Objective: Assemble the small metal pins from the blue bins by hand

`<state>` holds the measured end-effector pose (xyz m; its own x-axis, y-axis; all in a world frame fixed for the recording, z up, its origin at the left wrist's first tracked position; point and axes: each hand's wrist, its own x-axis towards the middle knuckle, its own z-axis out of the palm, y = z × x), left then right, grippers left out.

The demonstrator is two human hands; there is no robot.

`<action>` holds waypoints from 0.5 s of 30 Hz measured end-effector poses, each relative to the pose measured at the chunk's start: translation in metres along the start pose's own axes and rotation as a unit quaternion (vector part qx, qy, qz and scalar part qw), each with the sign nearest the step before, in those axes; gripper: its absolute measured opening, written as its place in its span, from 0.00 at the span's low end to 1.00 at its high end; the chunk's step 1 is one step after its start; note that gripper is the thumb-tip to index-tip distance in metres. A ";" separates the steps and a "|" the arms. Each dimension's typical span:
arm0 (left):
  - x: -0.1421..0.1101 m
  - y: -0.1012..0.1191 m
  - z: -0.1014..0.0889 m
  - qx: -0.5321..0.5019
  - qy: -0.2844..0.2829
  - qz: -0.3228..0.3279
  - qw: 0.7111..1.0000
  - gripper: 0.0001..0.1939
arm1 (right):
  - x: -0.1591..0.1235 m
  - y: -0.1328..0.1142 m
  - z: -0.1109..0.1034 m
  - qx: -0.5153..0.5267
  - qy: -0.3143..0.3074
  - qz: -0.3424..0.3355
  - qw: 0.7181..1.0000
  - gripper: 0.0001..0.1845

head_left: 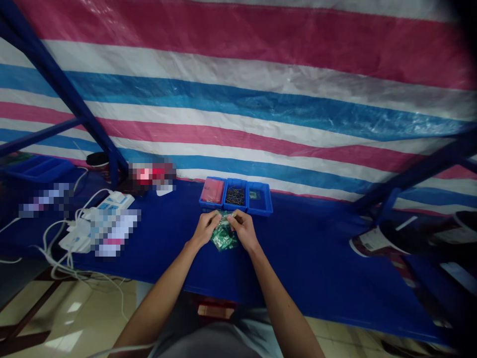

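Both hands meet at a small clear plastic bag with green contents (224, 237), just in front of a row of blue bins. My left hand (205, 227) pinches the bag's upper left edge. On the other side, my right hand (243, 228) grips its upper right edge. What exactly is inside the bag is too small to make out. Beyond my hands, the left bin holds pink-red flat packets (212, 190). Dark screws (235, 195) fill the middle bin. In the right bin (265, 201) lies a small greenish packet (255, 195).
White power strips (87, 223) with tangled cables lie on the left of the blue table (309, 248). A paper cup (372, 241) lies tilted at the right. Blue frame posts (74, 94) stand before a striped tarp (238, 84). Another blue tray (39, 168) is far left.
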<state>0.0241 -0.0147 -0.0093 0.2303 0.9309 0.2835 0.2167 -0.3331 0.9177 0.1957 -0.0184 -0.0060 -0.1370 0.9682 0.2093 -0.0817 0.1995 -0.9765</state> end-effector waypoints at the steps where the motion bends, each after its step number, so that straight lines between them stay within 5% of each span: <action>1: 0.000 0.000 0.000 0.003 0.004 -0.003 1.000 0.24 | 0.000 0.000 0.000 0.000 0.001 0.002 1.000 0.20; 15: -0.001 0.004 0.000 -0.013 0.031 -0.009 0.999 0.25 | 0.000 -0.006 0.000 -0.010 0.045 0.013 0.999 0.16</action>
<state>0.0246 -0.0168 -0.0057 0.1668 0.9446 0.2827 0.1961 -0.3127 0.9294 0.1958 -0.0197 -0.0002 -0.0494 0.9824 0.1802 -0.0601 0.1771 -0.9823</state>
